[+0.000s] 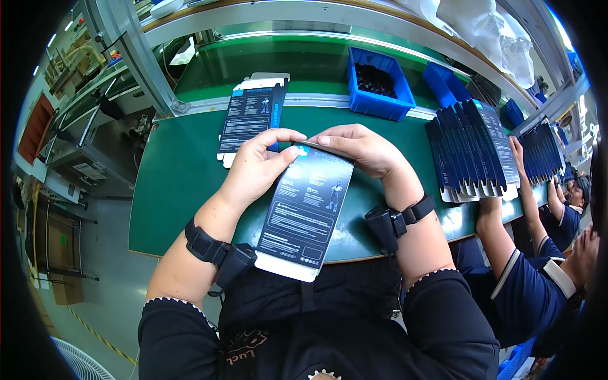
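Between my two hands I hold a dark blue printed carton (pixel 304 209), its far end up at my fingers and its white flap hanging toward my lap. My left hand (pixel 263 158) pinches the far left corner, thumb on the printed face. The fingers of my right hand (pixel 361 149) are closed along the far right edge, the thumb lying across the top. Just beyond my left hand, several flat cartons (pixel 248 114) of the same print lie stacked on the green table (pixel 177 183), partly covered by that hand.
A blue bin (pixel 380 107) with small black pieces stands at the back, another blue bin (pixel 443 82) to its right. Several cartons (pixel 465 149) stand in a row at the right, where a co-worker's hand (pixel 517 155) touches them. A metal frame post (pixel 136 57) rises at the left.
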`<state>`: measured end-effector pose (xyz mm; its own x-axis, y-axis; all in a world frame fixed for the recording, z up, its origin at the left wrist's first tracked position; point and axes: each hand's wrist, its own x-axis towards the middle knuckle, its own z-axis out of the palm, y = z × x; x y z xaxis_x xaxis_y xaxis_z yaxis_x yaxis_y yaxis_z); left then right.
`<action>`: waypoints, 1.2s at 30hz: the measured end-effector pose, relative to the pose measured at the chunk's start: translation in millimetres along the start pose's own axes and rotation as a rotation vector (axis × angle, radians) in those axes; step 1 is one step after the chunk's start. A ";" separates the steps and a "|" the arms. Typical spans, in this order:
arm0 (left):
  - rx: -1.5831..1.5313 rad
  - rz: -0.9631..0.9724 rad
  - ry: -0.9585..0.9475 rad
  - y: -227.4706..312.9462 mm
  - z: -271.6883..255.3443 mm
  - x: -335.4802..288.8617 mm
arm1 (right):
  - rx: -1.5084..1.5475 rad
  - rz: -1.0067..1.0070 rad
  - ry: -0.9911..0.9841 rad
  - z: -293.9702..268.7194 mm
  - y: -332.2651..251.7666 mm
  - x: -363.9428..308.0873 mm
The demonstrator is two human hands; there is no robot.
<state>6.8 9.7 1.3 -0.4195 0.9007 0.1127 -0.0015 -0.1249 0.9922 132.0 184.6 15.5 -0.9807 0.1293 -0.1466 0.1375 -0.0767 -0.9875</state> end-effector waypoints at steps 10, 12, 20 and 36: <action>0.062 0.055 0.016 -4.7 0.0 1.1 | -0.092 -0.036 0.020 0.4 -5.1 -2.0; 0.073 0.039 0.034 -2.5 -0.2 0.1 | -0.134 -0.034 0.055 1.1 -4.4 0.0; 0.705 0.279 -0.048 14.5 -2.6 -5.4 | -0.297 -0.316 0.610 -15.5 -1.4 5.1; 1.045 0.374 0.040 12.6 23.5 -14.1 | 0.258 -0.296 0.565 -37.2 0.8 -0.4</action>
<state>34.0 5.2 13.4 -0.2623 0.8632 0.4314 0.8896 0.0431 0.4547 137.7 221.3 12.6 -0.7397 0.6711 0.0506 -0.2308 -0.1823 -0.9558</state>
